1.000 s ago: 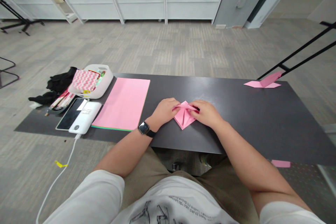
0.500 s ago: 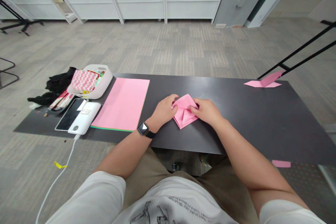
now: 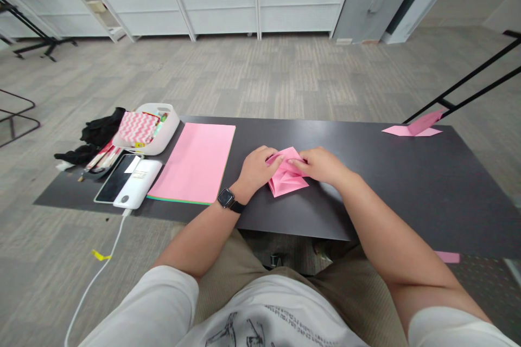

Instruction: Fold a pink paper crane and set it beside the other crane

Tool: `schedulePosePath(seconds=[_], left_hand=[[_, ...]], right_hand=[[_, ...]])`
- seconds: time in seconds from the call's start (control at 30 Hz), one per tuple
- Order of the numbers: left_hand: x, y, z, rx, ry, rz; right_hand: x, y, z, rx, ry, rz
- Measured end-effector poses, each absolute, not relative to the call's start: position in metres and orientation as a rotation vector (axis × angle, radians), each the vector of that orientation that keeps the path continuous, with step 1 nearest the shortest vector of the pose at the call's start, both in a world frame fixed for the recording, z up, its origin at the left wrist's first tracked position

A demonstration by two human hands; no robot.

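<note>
I take the paper stack [image 3: 195,162] as my landmark; its top sheet is pink, with a thin green edge showing along the near side. To its right, on the dark table [image 3: 391,190], I find the folded pink paper [image 3: 288,180], creased into several layers with a pointed flap at the near right. From where I sit, I cannot tell whether all of it lies flat on the tabletop.

My view shows the left hand [image 3: 257,169] pinching its left side, thumb over the top, and the right hand [image 3: 323,165] pinching its right side, thumb likewise on the upper face. The hands are apart, the paper between them. A dark watch [image 3: 226,198] sits on the left wrist.

Left of the stack I see a white power bank [image 3: 140,184] beside a dark-screened device [image 3: 116,180], and beyond these a white basket [image 3: 166,129] with a zigzag-patterned pouch [image 3: 137,127]. Well to the stack's right, by the table's far edge, rests another pink folded piece [image 3: 401,130].
</note>
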State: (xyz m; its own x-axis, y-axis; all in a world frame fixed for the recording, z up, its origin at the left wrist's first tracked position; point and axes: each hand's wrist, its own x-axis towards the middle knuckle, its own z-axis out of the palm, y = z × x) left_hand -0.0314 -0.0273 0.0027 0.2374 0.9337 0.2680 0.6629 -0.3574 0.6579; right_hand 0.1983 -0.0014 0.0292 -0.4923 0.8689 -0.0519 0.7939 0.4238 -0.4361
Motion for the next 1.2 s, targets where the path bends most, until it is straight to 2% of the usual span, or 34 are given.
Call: schedulePosePath(seconds=[0.27,0.53,0.93,1.2], left_hand=[[-0.030,-0.029,0.006,1.982,1.324,1.049],[-0.029,-0.028,0.001,2.040,1.295,0.989],[-0.032,-0.029,0.001,1.980,1.299,0.915],[-0.033,-0.027,-0.006,1.899,1.436,0.851]], right_hand=[[0.200,-0.007,0.020,-1.337,-2.466,0.851],[0.192,-0.004,0.016,-1.152,-2.123,0.675],[0.194,0.000,0.005,-1.447,-1.755,0.625],[0.201,0.004,-0.002,-1.543,-1.697,0.630]])
